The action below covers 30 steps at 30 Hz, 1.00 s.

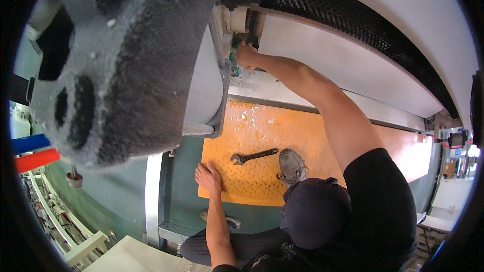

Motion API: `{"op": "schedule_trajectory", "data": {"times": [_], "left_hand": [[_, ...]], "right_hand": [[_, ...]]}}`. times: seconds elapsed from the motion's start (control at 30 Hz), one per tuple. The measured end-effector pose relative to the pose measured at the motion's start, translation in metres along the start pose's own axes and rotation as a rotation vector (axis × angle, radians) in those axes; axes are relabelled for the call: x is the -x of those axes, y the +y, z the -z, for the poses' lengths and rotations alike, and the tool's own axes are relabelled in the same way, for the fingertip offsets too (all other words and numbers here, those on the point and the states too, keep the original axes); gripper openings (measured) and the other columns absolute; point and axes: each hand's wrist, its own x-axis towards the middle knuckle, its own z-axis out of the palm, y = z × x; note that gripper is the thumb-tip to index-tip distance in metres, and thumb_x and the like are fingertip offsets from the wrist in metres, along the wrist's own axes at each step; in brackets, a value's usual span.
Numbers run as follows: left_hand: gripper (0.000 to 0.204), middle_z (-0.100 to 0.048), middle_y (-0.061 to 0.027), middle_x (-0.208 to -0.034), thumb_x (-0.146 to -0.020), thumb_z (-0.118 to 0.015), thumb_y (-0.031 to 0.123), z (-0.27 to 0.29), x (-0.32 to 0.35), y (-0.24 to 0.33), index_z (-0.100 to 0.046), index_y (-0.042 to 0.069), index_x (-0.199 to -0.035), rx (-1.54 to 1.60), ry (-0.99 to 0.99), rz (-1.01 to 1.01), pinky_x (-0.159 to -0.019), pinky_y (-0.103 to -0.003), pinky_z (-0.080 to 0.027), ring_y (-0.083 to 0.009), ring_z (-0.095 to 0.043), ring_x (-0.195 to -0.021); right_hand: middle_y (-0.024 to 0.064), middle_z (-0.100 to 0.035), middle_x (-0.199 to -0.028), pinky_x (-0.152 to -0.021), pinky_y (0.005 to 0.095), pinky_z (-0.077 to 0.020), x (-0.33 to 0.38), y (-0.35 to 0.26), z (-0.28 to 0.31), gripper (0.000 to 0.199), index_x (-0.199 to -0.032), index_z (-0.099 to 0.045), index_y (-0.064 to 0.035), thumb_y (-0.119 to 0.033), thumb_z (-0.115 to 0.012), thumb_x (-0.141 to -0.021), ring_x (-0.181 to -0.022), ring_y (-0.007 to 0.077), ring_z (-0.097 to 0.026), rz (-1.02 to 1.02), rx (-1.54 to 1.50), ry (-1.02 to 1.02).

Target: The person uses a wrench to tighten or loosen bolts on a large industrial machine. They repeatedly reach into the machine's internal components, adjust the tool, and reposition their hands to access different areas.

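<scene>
My right arm stretches up to a narrow gap in the machine, where my right hand (246, 56) is closed beside a white pipe end (239, 20). Its fingers curl against a dark green patch (234, 53); what they hold is hidden. My left hand (207, 178) hangs low at the left edge of the yellow tread plate (252, 186), fingers apart and nothing in them. An adjustable wrench (253, 156) lies on that plate, between my left hand and my grey shoe (292, 166).
White flakes (247, 115) are scattered over the plate's far part. A large grey, rough machine part (136, 70) juts in at upper left. A black ribbed strip (353, 15) curves above white panels (322, 50). Blue (30, 143) and red (36, 161) tubes are at far left.
</scene>
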Motion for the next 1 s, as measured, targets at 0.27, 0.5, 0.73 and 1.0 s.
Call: {"op": "schedule_trajectory", "data": {"times": [0.27, 0.5, 0.73, 1.0], "left_hand": [[0.044, -0.054, -0.0175, -0.090, -0.093, -0.042, 0.036, -0.007, -0.025, 0.038, -0.052, -0.004, -0.108, 0.059, -0.061, -0.067, -0.079, -0.042, -0.039, -0.0343, -0.052, -0.083], [0.044, -0.055, -0.0183, -0.093, -0.093, -0.041, 0.036, -0.001, -0.004, 0.001, -0.053, -0.003, -0.110, 0.022, -0.024, 0.033, -0.080, -0.044, -0.039, -0.0350, -0.052, -0.087], [0.032, -0.057, -0.0194, -0.097, -0.090, -0.049, 0.025, 0.001, -0.001, 0.000, -0.053, -0.003, -0.106, 0.133, 0.148, 0.032, -0.083, -0.045, -0.038, -0.0371, -0.051, -0.094], [0.025, -0.059, -0.0143, -0.094, -0.082, -0.060, 0.017, 0.023, -0.044, 0.146, -0.056, 0.004, -0.104, 0.449, 0.082, -0.547, -0.076, -0.045, -0.044, -0.0338, -0.055, -0.089]], "right_hand": [[0.0101, -0.053, -0.057, -0.048, 0.0410, -0.0413, -0.068, 0.124, -0.011, 0.011, -0.055, -0.057, -0.0063, -0.010, -0.063, -0.063, -0.051, 0.0250, -0.050, 0.654, 0.634, 0.004], [0.0028, -0.059, -0.064, -0.049, 0.0376, -0.0429, -0.025, 0.019, -0.013, 0.011, -0.060, -0.061, -0.0125, -0.015, -0.071, -0.058, -0.059, 0.0224, -0.055, 0.199, 0.316, 0.026], [-0.0003, -0.056, -0.060, -0.050, 0.0351, -0.0447, -0.052, 0.022, -0.037, 0.016, -0.058, -0.059, -0.0145, -0.023, -0.073, -0.059, -0.058, 0.0203, -0.055, 0.311, 0.425, -0.112], [0.0114, -0.061, -0.061, -0.046, 0.0394, -0.0472, -0.094, 0.069, -0.056, 0.004, -0.059, -0.062, -0.0066, -0.006, -0.065, -0.061, -0.055, 0.0246, -0.058, -0.206, -0.058, -0.167]]}}
